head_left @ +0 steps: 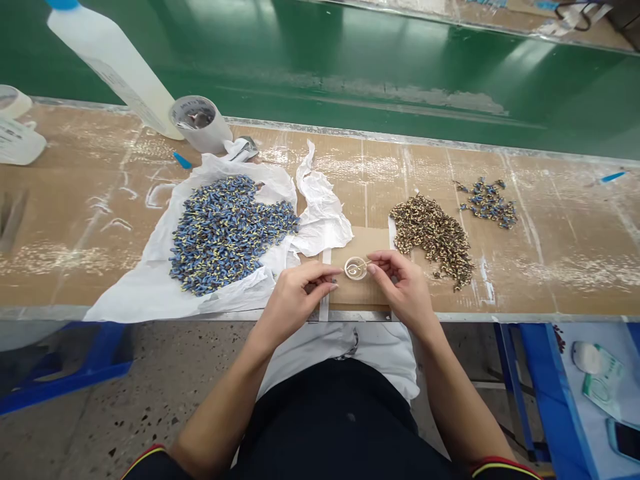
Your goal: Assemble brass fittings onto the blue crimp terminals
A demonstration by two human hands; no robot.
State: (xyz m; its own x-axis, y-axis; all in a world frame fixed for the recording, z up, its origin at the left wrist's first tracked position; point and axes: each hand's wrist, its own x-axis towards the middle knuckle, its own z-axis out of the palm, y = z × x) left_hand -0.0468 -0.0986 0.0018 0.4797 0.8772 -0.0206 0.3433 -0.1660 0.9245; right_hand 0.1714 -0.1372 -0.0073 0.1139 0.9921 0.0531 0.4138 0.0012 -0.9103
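Note:
A small round clear dish (355, 269) with a whitish smear inside rests on the cardboard near the front edge. My right hand (400, 283) pinches a thin pale stick (364, 264) whose tip reaches over the dish. On the dish's other side, my left hand (303, 290) is closed, thumb against fingers; whatever sits at its fingertips is too small to name. A large heap of small blue-and-yellow pieces (225, 233) lies on white paper (145, 290) left of my left hand. Small brown-and-cream pieces (433, 233) are heaped beyond my right hand.
Further right lies a smaller cluster of blue-and-dark pieces (490, 202). A tape roll (207, 130) and a tall white bottle (115, 67) stand at the back left. Crumpled white paper (323, 207) lies mid-table. Below right, a phone (625, 439) rests on a blue-edged surface.

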